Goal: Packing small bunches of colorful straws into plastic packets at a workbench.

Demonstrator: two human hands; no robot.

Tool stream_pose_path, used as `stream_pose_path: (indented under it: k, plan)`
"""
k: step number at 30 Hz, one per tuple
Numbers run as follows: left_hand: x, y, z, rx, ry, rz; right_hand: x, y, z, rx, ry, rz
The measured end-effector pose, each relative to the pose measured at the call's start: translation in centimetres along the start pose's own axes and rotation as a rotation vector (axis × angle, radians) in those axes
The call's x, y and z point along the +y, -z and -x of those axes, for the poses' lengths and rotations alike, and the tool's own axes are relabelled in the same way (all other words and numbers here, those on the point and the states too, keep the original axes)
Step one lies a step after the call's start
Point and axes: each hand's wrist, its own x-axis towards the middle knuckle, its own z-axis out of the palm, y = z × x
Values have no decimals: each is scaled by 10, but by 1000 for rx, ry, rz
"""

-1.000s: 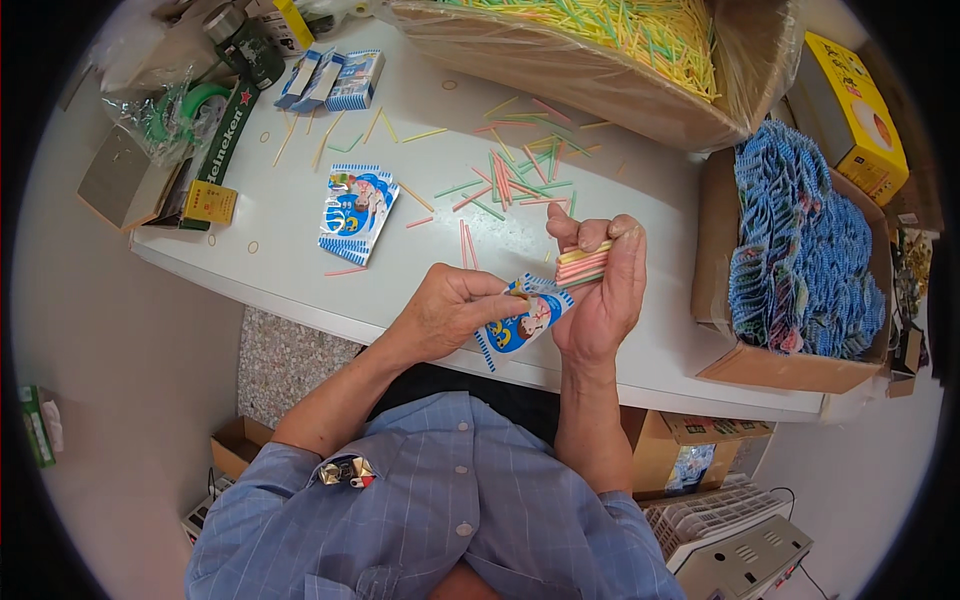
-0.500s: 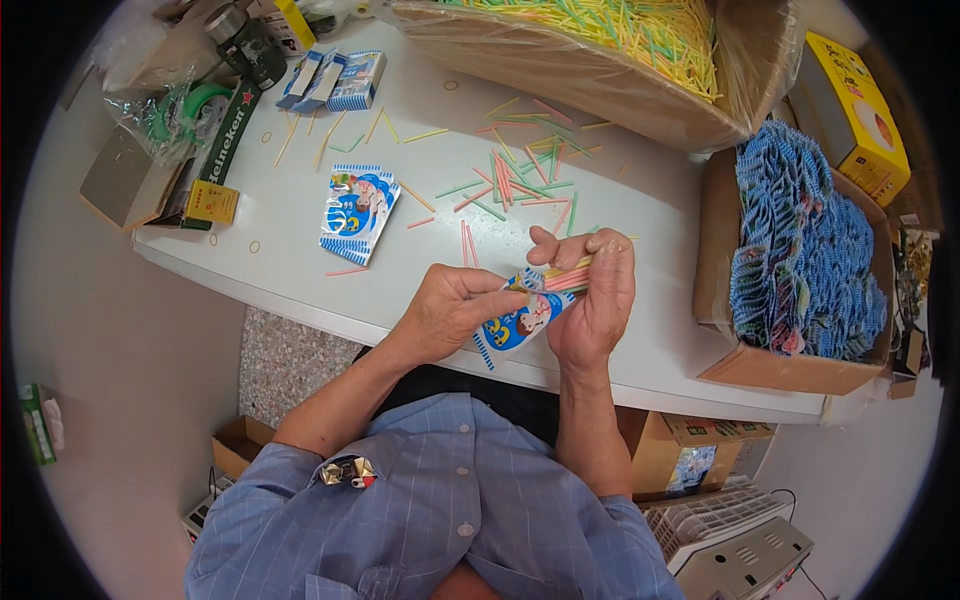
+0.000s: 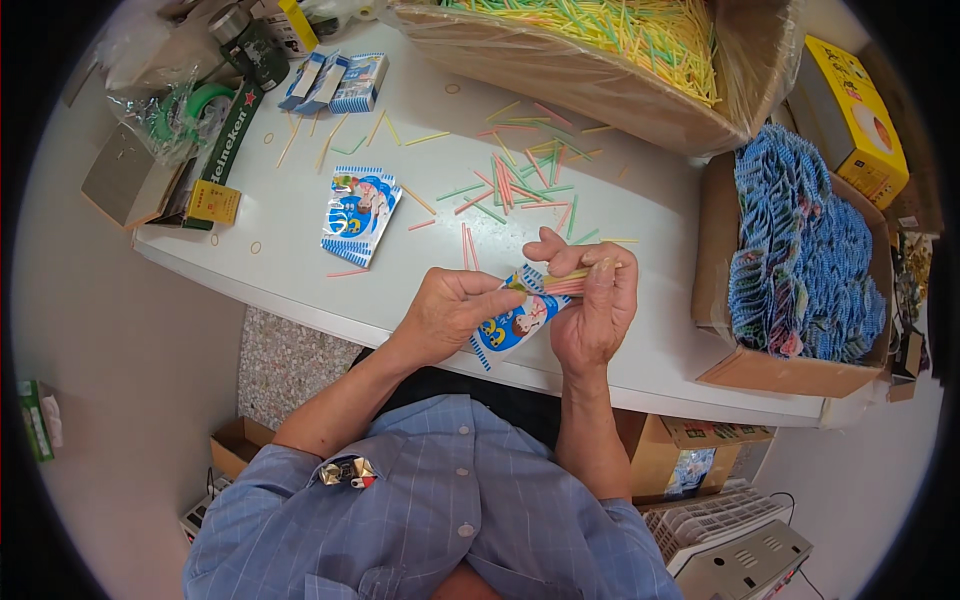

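This looks like a small packing workshop, perhaps home-based: a white table (image 3: 300, 250) strewn with loose coloured sticks (image 3: 515, 185), a big carton of sticks (image 3: 600, 50), a cardboard box of blue packets (image 3: 800, 250), and more cartons (image 3: 690, 455) on the floor.

Sticks (image 3: 568, 281) and packet (image 3: 512, 322) in hands (image 3: 590, 310)

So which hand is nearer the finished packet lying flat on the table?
Left. The left hand sits just right of and below the flat packet; the right hand is farther right, holding a bundle of sticks.
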Motion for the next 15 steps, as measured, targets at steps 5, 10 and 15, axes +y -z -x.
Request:
stream_pose_path:
  k: [5, 10, 15]
  plan:
    - [1, -3, 0, 9, -49, -27, 1, 2, 2, -21, -116, -23]
    - [0, -9, 0, 30, -69, -14, 4, 3, 3, 13, -284, -108]
    - [-9, -13, -2, 67, -121, 31, 7, 3, 3, 59, -485, -243]
